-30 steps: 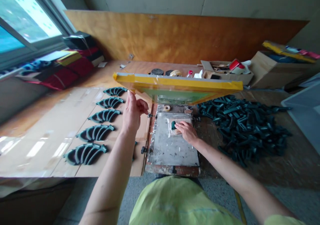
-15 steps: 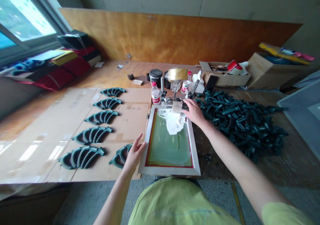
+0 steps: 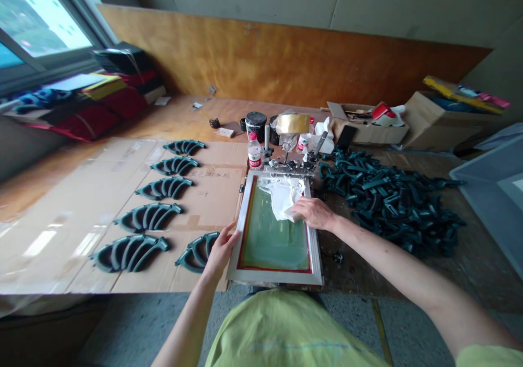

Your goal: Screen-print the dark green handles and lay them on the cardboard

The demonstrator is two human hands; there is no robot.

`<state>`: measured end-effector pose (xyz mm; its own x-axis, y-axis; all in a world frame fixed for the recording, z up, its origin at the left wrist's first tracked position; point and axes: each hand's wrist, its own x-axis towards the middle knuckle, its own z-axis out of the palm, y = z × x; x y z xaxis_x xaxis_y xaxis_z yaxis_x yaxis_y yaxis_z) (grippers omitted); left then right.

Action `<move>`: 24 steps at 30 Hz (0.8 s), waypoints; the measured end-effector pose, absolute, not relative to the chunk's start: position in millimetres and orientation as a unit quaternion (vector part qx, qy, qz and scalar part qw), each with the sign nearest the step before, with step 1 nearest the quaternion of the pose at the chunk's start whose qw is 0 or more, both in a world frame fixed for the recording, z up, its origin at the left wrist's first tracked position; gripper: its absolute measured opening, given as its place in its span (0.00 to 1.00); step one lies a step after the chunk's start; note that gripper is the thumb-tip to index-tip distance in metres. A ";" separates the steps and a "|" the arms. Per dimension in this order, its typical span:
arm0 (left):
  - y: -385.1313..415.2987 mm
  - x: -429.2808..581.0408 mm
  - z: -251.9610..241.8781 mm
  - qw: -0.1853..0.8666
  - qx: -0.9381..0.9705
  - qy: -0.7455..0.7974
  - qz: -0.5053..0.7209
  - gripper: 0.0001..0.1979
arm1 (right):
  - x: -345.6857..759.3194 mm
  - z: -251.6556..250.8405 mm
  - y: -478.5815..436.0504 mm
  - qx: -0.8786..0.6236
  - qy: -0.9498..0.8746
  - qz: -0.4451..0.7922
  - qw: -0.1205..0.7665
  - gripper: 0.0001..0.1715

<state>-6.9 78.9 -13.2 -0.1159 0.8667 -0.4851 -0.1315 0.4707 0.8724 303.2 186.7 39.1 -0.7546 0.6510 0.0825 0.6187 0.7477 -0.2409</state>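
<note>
A screen printing frame [image 3: 317, 261] with a pale metal border and green mesh lies in front of me. White ink [image 3: 281, 195] is spread over the far part of its mesh. My right hand [image 3: 314, 213] is above the mesh's right side, its fingers closed on a small pale scraper [image 3: 292, 213], mostly hidden by fingers and ink. My left hand [image 3: 223, 244] holds the frame's left edge, fingers close together. Just left of it lies a dark green ribbed, curved part [image 3: 195, 254], partly hidden by the hand. Clamps [image 3: 288, 166] stand at the frame's far end.
Several similar green parts [image 3: 141, 217] line up on cardboard [image 3: 212, 193] at left. A heap of dark green pieces [image 3: 392, 198] lies right. Behind the frame are a red-capped bottle [image 3: 254, 153], a black tub [image 3: 256, 124] and tape [image 3: 293, 123]. A grey bin [image 3: 486, 203] stands far right.
My right hand has come nearer to me from the frame's far end, bringing the pale scraper onto the white ink. My left hand's fingers have closed in against the frame's left edge.
</note>
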 end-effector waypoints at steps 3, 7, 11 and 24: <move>78.3 -5.2 -9.7 0.586 0.303 0.621 0.424 0.38 | 296.5 44.1 197.4 -0.374 -0.917 0.102 0.092 0.11; 76.9 -5.8 -6.4 0.573 0.310 0.626 0.427 0.36 | 282.9 26.4 187.0 -0.403 -0.901 0.045 0.153 0.18; 75.7 -6.8 -5.9 0.574 0.315 0.623 0.429 0.34 | 289.7 17.8 165.6 -0.360 -0.917 0.062 0.161 0.16; 103.3 -11.5 85.6 0.552 0.351 0.584 0.480 0.31 | 316.6 75.9 273.7 -0.614 -0.734 0.072 0.280 0.26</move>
